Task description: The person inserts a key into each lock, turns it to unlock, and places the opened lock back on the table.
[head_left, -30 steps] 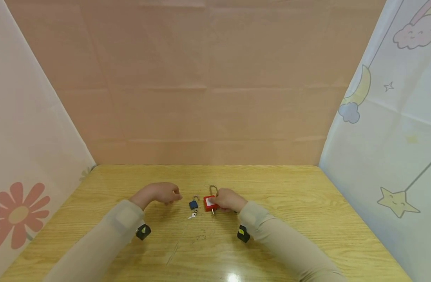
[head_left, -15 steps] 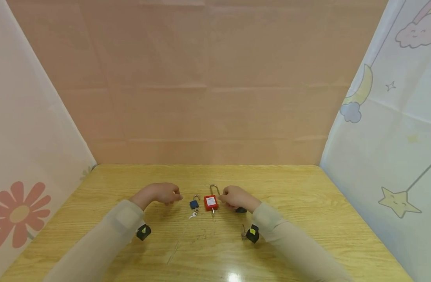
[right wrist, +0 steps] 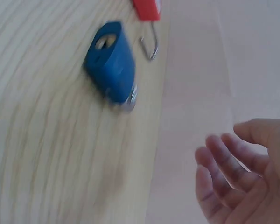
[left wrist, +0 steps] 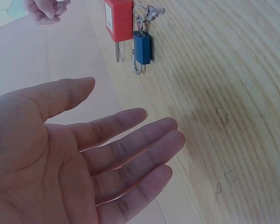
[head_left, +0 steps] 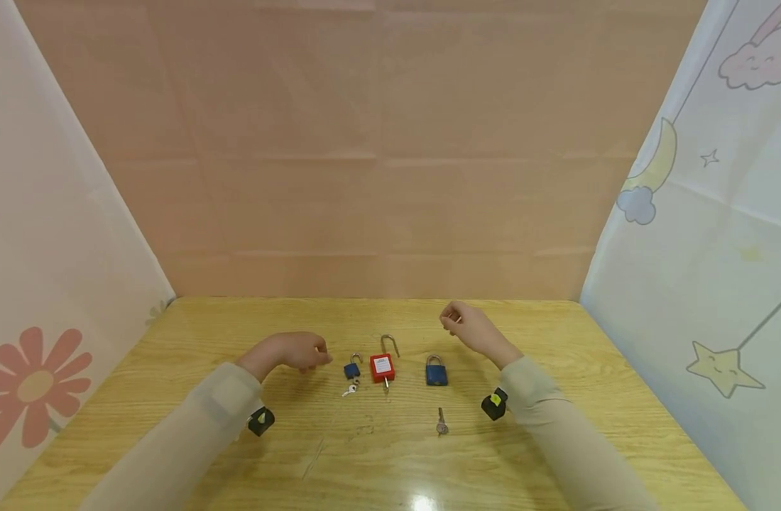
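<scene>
I'm seeing the left grip (head_left: 299, 350) and right grip (head_left: 470, 328) hovering empty, loose-fingered, the latter near the larger blue padlock (head_left: 437, 375) (gentle lowering seems best).

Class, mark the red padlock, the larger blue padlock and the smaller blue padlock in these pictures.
Red padlock (head_left: 383, 368): head view, front of its body.
Larger blue padlock (right wrist: 112, 64): right wrist view, middle of its body.
Smaller blue padlock (left wrist: 142, 48): left wrist view, middle of its body.
</scene>
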`<state>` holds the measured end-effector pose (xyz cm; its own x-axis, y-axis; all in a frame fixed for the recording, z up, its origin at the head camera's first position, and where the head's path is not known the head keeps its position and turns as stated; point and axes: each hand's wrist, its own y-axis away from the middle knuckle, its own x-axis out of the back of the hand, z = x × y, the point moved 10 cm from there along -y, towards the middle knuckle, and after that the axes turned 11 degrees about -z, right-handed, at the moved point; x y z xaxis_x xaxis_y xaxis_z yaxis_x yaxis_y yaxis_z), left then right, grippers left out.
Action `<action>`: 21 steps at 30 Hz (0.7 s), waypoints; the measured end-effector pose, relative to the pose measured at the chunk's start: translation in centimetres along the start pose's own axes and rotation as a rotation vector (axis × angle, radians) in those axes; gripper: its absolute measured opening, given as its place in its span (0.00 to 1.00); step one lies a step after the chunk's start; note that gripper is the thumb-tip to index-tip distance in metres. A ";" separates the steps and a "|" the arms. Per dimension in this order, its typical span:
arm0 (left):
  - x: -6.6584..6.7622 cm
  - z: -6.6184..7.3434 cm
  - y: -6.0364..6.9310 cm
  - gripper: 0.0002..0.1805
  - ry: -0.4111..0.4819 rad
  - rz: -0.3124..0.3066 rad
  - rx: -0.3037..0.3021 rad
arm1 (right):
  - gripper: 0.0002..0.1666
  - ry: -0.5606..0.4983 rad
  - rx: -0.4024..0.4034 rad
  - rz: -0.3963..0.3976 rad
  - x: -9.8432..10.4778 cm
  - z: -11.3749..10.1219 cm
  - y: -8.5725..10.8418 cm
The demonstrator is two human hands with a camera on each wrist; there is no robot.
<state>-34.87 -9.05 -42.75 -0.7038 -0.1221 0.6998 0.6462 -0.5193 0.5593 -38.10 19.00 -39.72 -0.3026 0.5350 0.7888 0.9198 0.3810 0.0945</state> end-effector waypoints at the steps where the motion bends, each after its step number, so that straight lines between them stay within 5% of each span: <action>1: 0.0 0.0 0.0 0.18 -0.001 0.001 -0.001 | 0.15 0.016 -0.012 0.021 0.3 0.4 0.0; 9: -0.1 0.3 0.1 0.17 0.003 0.004 0.003 | 0.20 0.083 -0.092 0.058 1.1 3.0 0.2; 16: 0.0 0.7 0.1 0.17 0.000 0.014 0.003 | 0.17 0.051 -0.163 -0.056 -0.1 4.0 0.3; 21: 1.3 2.0 -0.2 0.18 -0.030 0.114 -0.014 | 0.16 0.027 -0.184 -0.107 -0.8 4.2 0.4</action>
<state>-35.33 -7.45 -41.03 -0.6169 -0.1555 0.7715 0.7169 -0.5156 0.4693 -38.58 21.89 -42.90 -0.3961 0.4778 0.7841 0.9138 0.2889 0.2855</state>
